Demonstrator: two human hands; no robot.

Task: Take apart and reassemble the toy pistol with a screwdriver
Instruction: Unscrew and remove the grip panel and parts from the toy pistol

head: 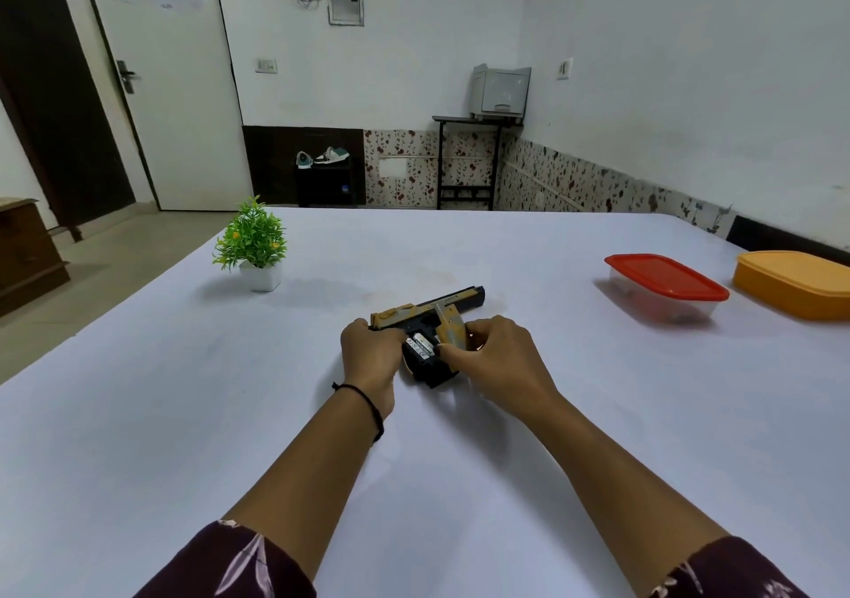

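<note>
Toy pistol [430,317], black plastic w/ tan-yellow panels, is laid flat on the white table [460,482] near centre, barrel to the right. Grip is open; 1 battery [422,346] is seen inside, print unreadable. Rear end is clasped by left hand [370,358]; a tan cover piece [450,328] is pinched by right hand [499,358]. Further out: 1 potted plant [253,243], 2 lidded tubs: red-lidded box [667,284], orange box [798,282].

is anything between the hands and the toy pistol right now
No. Both hands are already on the toy pistol: the left hand holds its rear, the right hand grips the tan cover over the exposed battery.
</note>
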